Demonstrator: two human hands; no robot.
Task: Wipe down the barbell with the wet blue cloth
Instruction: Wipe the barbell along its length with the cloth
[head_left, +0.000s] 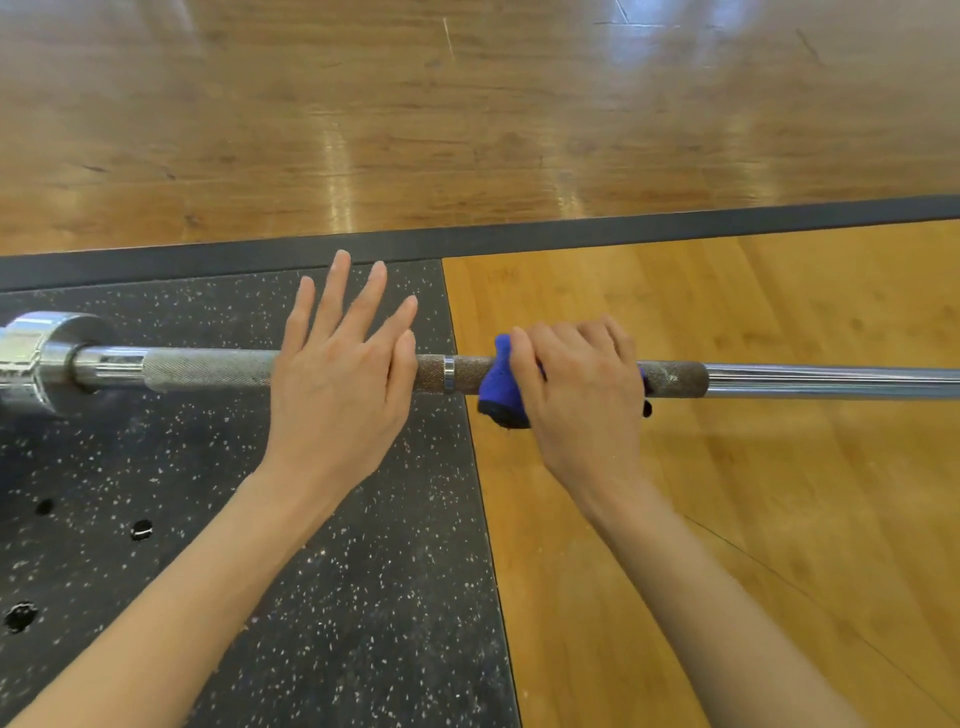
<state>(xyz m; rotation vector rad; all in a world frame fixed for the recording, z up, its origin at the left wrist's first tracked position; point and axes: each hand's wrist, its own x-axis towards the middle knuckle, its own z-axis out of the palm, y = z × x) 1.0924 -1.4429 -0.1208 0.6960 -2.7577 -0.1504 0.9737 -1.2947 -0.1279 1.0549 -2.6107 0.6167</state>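
Observation:
A steel barbell runs left to right across the view, with a chrome collar and sleeve at its left end and knurled grip sections in the middle. My right hand grips the blue cloth, which is wrapped around the knurled part of the bar. The cloth sticks out to the left of my fingers, and a small dark corner shows on the right. My left hand lies over the bar with fingers straight and spread, palm down on the knurling just left of the cloth.
A black speckled rubber mat lies under the left half of the bar, with several round holes near its left edge. A light wooden platform lies under the right half. A dark strip borders darker wood flooring beyond.

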